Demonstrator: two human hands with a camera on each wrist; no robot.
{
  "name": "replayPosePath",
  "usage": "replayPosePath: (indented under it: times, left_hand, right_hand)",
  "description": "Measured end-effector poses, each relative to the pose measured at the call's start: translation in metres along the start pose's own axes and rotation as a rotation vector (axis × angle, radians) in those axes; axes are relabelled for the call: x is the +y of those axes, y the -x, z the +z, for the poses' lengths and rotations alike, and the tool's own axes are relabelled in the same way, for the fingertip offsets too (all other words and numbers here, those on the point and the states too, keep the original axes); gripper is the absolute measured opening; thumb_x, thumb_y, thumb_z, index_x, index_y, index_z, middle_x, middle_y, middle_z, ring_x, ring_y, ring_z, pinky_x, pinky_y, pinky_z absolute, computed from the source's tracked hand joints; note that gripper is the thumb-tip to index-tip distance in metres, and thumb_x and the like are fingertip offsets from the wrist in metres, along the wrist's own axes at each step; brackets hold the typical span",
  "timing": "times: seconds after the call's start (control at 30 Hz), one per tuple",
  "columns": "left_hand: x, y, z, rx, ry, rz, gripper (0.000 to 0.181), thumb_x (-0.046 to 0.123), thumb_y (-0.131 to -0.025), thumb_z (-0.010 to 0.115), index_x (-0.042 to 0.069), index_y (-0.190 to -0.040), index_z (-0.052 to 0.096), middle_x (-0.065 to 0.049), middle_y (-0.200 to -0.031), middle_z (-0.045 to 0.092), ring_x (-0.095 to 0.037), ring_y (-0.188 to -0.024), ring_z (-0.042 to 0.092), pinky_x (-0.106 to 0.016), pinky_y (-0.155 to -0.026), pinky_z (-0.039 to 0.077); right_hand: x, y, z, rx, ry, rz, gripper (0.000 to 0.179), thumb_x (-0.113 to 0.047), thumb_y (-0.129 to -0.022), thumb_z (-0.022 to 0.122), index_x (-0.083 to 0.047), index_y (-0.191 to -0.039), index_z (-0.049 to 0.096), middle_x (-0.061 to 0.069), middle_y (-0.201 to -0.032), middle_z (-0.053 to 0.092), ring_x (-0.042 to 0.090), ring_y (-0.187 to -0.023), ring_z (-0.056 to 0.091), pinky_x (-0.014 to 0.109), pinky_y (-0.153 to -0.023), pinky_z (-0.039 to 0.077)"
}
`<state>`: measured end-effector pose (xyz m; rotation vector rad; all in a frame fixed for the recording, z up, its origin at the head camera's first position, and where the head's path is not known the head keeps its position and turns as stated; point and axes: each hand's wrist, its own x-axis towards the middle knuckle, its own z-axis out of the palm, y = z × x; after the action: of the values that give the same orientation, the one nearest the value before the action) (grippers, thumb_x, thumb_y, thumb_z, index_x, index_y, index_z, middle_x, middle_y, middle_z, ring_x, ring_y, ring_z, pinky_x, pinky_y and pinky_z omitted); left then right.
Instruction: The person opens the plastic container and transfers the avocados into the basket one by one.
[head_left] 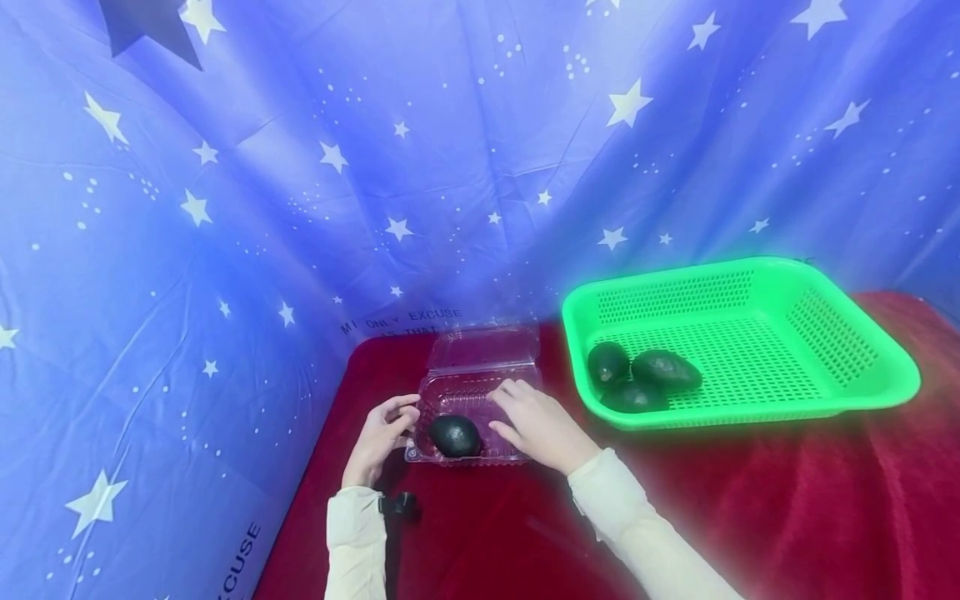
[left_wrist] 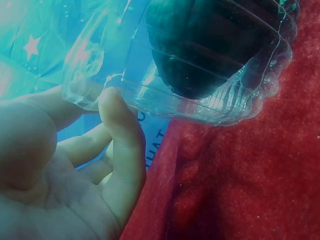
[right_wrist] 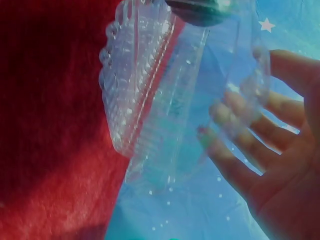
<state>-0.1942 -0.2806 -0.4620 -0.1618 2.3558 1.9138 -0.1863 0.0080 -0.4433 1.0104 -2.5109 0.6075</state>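
A clear plastic clamshell box [head_left: 480, 387] lies on the red cloth, its lid [head_left: 483, 348] tipped back behind it. One avocado [head_left: 454, 436], dark green, sits in its left half and shows through the plastic in the left wrist view. At the box's left edge, my left hand [head_left: 384, 437] pinches the rim between thumb and fingers. My right hand [head_left: 542, 423] reaches over the right end, fingers loosely spread. Through the plastic in the right wrist view, the right fingers [right_wrist: 235, 165] show close by the wall, with nothing gripped between them.
To the right stands a bright green perforated basket [head_left: 757, 408] holding three avocados [head_left: 666, 369] in its left corner. Red cloth [head_left: 480, 533] covers the table. A blue curtain with stars [head_left: 450, 167] hangs behind and along the left side.
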Motion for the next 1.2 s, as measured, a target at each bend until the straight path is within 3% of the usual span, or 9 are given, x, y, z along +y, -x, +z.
replayPosePath:
  times: [0.33, 0.6, 1.2]
  left_hand:
    - [-0.001, 0.0, -0.001, 0.007, -0.014, -0.002, 0.042, 0.006, -0.092, 0.064, 0.0, -0.133, 0.058, -0.004, -0.096, 0.065, -0.011, -0.074, 0.057, -0.023, -0.057, 0.052]
    - [0.001, 0.0, 0.001, 0.003, -0.003, 0.002, 0.041, 0.005, -0.093, 0.063, -0.001, -0.133, 0.058, -0.003, -0.095, 0.064, -0.011, -0.074, 0.056, -0.023, -0.057, 0.052]
    - [-0.001, -0.002, 0.0, 0.002, -0.006, 0.006, 0.039, 0.0, -0.09, 0.06, -0.002, -0.13, 0.06, -0.005, -0.094, 0.063, -0.013, -0.076, 0.056, -0.023, -0.056, 0.051]
  right_hand:
    - [-0.008, -0.005, 0.014, -0.032, -0.025, -0.008, 0.049, -0.036, -0.09, 0.071, -0.005, -0.127, 0.063, 0.011, -0.121, 0.061, 0.026, -0.113, 0.059, 0.04, -0.097, 0.053]
    - [-0.015, -0.007, 0.019, -0.091, -0.069, 0.044, 0.056, -0.043, -0.092, 0.067, -0.008, -0.134, 0.059, 0.009, -0.127, 0.059, 0.025, -0.118, 0.057, 0.041, -0.099, 0.052]
    - [-0.024, -0.012, 0.029, -0.143, -0.095, 0.032, 0.055, -0.041, -0.096, 0.063, -0.006, -0.138, 0.055, 0.011, -0.131, 0.059, 0.027, -0.123, 0.057, 0.042, -0.104, 0.048]
